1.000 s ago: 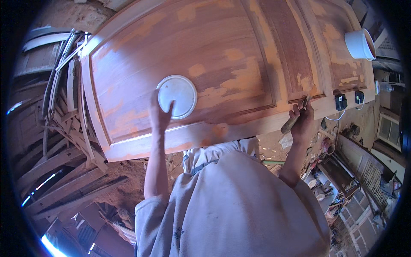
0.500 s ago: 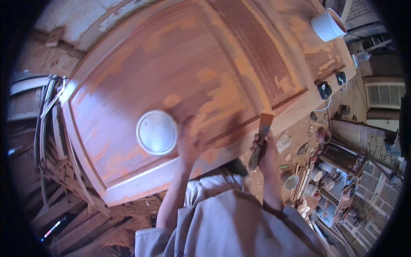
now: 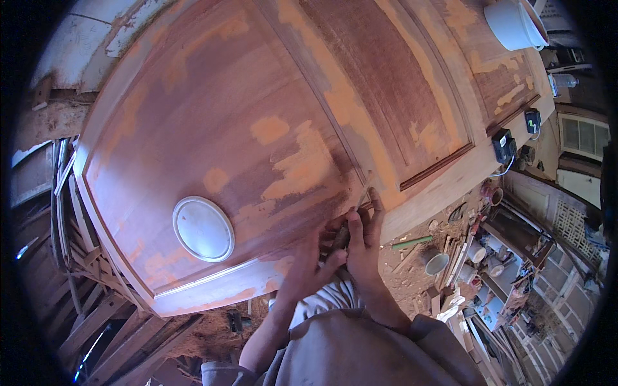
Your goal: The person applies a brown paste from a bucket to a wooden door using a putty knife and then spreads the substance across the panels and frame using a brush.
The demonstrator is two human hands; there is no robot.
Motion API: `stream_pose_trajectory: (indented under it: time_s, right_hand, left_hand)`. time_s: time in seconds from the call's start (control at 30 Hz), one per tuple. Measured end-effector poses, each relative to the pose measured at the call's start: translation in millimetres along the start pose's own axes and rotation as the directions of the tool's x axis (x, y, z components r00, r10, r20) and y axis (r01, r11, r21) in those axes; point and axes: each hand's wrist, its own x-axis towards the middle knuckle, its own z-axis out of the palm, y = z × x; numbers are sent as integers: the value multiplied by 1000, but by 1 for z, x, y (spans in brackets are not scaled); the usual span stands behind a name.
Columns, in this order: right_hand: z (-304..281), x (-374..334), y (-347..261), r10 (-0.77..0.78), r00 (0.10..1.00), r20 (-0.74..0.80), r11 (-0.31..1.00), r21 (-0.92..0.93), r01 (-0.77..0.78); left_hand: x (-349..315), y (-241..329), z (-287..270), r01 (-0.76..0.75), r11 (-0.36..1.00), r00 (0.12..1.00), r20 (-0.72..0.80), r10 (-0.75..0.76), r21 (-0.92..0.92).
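Note:
My right hand [image 3: 365,248] grips a putty knife [image 3: 341,239] by its dark handle, at the near edge of a large reddish-brown wooden panelled door [image 3: 270,77]. The narrow blade, seen nearly edge-on, points up and away over the door frame. Close beside it my left hand [image 3: 310,260] is closed around the lower part of the handle; some of its fingers are hidden. Orange filler patches [image 3: 302,167] cover the door's panels and joints. A round pale lid [image 3: 203,229] lies on the door to the left of my hands.
A white bucket [image 3: 515,26] stands on the door's far right. Two black devices [image 3: 503,147] with a white cable sit along its right edge. Scrap timber [image 3: 103,289] is piled at left. Tubs, wood pieces and a cluttered shelf [image 3: 499,280] occupy the floor at right.
My left hand has moved right, from beside the lid to the putty knife. My right hand has brought the knife leftward and turned its blade edge-on. The view has shifted too.

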Motion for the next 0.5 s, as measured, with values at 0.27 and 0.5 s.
stream_pose_trajectory:
  time_s: [0.27, 0.5]
  right_hand:
    - [-54, 21, -25, -445, 782, 436, 210, -798, 565]
    - [-18, 60, -16, -451, 561, 694, -111, -668, 736]
  left_hand:
    - [12, 37, -22, 14, 976, 1000, 0, -15, 215]
    - [17, 56, -60, 106, 977, 990, 71, -121, 185]
